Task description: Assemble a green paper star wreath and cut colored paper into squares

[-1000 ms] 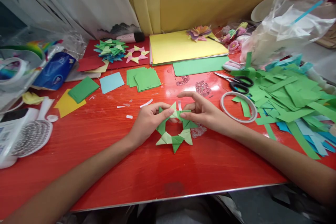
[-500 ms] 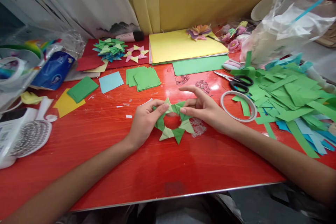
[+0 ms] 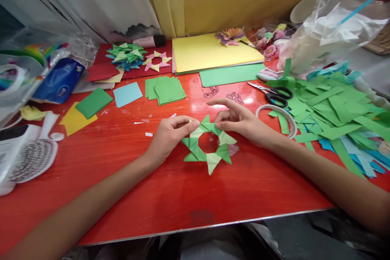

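Observation:
Between my hands is a folded-paper star ring [image 3: 198,154] in light and darker green, with pointed tips around a round hole. My left hand [image 3: 167,136] pinches its upper left edge between thumb and fingers. At the upper right edge, my right hand [image 3: 240,122] grips the ring with thumb and a bent finger, its index finger stretched out above. The ring is held over the red table [image 3: 170,199]. Past my hands lie green paper squares [image 3: 167,90] and a light blue square [image 3: 128,94].
To the right are a tape roll [image 3: 291,124], black-handled scissors [image 3: 277,93] and a heap of green paper strips [image 3: 329,105]. Finished paper stars [image 3: 126,55] and yellow sheets [image 3: 210,55] lie at the back. A hairbrush [image 3: 35,160] and a blue tissue pack [image 3: 59,81] are on the left.
The star ring has turned in my hands and shifted slightly right and down, so different points now face me. Both hands still hold its upper edge.

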The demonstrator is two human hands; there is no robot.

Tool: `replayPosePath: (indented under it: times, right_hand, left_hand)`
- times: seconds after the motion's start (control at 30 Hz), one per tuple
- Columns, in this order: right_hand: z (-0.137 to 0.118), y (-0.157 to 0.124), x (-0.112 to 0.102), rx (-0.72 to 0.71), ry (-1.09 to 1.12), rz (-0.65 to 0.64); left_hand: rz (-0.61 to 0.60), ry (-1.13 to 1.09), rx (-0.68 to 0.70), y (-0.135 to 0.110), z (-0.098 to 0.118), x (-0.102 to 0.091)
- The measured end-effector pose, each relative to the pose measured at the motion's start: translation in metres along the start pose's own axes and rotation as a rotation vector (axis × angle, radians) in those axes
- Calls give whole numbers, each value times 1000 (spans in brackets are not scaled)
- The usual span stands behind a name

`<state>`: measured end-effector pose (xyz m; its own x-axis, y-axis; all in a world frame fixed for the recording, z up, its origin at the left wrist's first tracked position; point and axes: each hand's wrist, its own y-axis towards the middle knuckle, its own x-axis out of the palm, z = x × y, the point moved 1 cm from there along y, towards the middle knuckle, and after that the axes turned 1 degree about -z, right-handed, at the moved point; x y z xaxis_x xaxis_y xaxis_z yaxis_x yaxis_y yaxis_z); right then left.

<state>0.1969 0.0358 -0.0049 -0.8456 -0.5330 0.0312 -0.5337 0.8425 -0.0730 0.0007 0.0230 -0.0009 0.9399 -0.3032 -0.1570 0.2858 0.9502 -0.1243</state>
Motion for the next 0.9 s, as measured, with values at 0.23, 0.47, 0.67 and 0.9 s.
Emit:
replayPosePath:
  times: [0.23,0.47,0.67,0.9]
  right_hand:
    - [1,-2,3,-11,-101,-126]
    - [3,-3,5,-37,-192,-157]
    - [1,-2,9,-13,-105,-9]
    - [2,-2,6,19,8,-31]
  left_hand:
    - [-138,128,-24,2,-2,0]
    - [-157,221,-36,0,-3,2]
    - [-9,89,14,-1,-4,1]
    - [14,-18,44,1,-6,3]
